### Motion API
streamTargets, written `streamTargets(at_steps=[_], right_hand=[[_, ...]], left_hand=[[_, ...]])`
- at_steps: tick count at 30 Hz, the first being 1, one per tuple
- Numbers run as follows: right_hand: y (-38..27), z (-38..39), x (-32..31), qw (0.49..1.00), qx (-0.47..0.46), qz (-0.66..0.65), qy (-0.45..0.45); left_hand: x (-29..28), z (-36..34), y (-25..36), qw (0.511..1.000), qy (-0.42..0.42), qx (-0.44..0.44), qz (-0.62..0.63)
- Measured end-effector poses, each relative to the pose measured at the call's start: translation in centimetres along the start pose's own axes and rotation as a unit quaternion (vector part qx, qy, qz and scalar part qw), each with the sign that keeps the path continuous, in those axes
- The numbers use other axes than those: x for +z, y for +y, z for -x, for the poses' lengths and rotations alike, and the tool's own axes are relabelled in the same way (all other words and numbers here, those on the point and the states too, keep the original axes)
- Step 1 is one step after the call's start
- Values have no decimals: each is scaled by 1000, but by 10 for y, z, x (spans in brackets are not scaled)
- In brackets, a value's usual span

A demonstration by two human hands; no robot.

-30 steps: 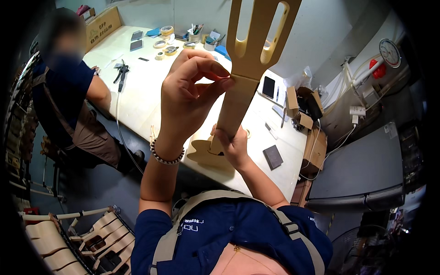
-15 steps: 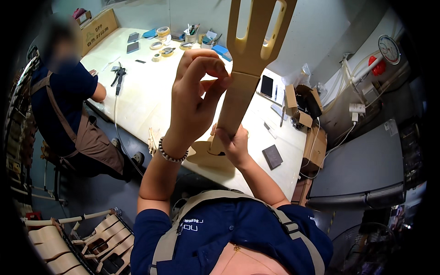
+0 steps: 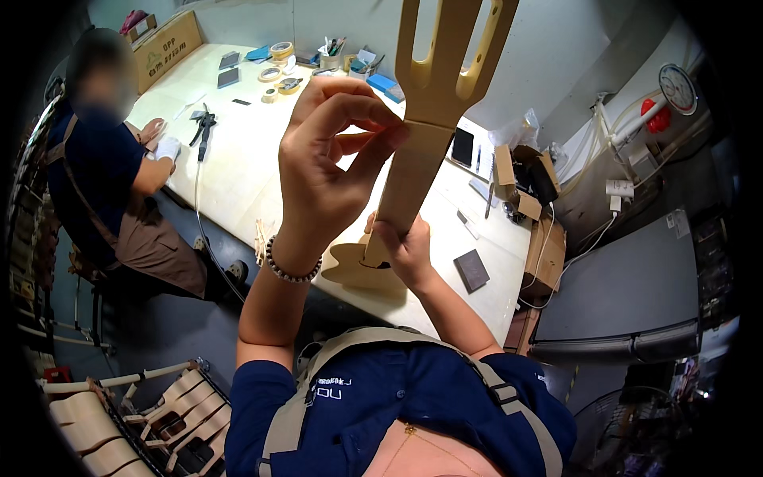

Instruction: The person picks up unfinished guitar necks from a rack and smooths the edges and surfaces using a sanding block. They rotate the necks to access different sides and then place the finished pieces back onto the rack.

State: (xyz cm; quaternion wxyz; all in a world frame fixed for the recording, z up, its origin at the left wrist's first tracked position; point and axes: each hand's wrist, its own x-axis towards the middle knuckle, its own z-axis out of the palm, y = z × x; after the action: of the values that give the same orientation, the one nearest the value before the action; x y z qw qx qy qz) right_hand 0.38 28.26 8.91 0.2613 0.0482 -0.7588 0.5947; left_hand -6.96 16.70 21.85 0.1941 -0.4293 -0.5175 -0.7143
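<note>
An unfinished wooden ukulele (image 3: pixel 415 171) rises in front of me, its slotted headstock toward the top edge and its rounded body below, over the table edge. My right hand (image 3: pixel 408 253) is wrapped round the neck close to the body. Beside the joint of neck and headstock, my left hand (image 3: pixel 330 159) is closed in a pinch, thumb and forefinger meeting at the neck's left edge. Whatever lies between those fingertips, if anything, is too small to make out. A beaded bracelet circles my left wrist.
A white worktable (image 3: pixel 238 171) carries tape rolls (image 3: pixel 281 52), a black air gun (image 3: pixel 204 131), a dark sanding block (image 3: pixel 471 271) and a phone (image 3: pixel 462 148). At the left stands a co-worker (image 3: pixel 103 167), one hand white-gloved. Wooden instrument parts (image 3: pixel 187 413) hang on a rack behind.
My left hand has shifted slightly left and turned, its pinch still by the neck. The ukulele barely moves. The co-worker's white-gloved hand has come into sight over the table edge.
</note>
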Motion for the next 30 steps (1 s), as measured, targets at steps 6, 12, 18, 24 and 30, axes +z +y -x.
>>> streamTargets(at_steps=[6, 12, 18, 24, 30], right_hand=[[-2, -3, 0, 1000, -14, 22, 7], [-2, -7, 0, 1000, -14, 14, 19], [-8, -9, -4, 1000, -3, -7, 18], [-5, -6, 2, 999, -11, 11, 34], [-2, -1, 8, 997, 0, 59, 44]], left_hand=[[0, -1, 5, 997, -39, -13, -69], [2, 5, -15, 979, -57, 103, -164], [3, 6, -11, 1000, -10, 9, -15], [2, -5, -1, 999, 1, -9, -37], [-4, -3, 8, 999, 3, -53, 6]])
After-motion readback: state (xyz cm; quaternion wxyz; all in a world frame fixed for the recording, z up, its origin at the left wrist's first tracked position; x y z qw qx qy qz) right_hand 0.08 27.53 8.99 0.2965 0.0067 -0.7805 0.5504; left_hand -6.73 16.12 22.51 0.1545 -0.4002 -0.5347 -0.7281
